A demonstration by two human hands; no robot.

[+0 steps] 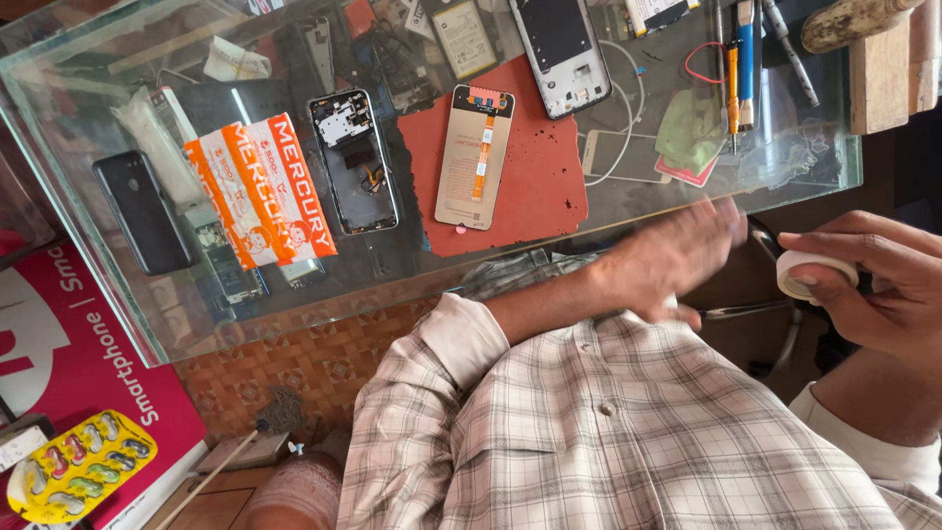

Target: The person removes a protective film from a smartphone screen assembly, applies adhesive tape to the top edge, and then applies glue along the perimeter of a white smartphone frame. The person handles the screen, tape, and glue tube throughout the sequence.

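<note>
Glass table [785, 167] behind; right hand [883, 280] grips tape roll [810, 273], blurred left hand [667, 260] open beside it

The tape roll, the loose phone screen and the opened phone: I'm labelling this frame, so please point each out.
Tape roll [814, 274], head view: its white outer band, between the fingers.
Phone screen [475, 157], head view: middle of its tan back, on the red mat.
Opened phone [354, 162], head view: middle of its exposed interior.

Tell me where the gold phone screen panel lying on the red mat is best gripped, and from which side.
Probably by the long side edges of the gold screen panel, pinched near its middle from above. It lies flat on the red mat, and an orange flex cable runs down its centre, so fingers should stay off that strip. Both edges look free.
</note>
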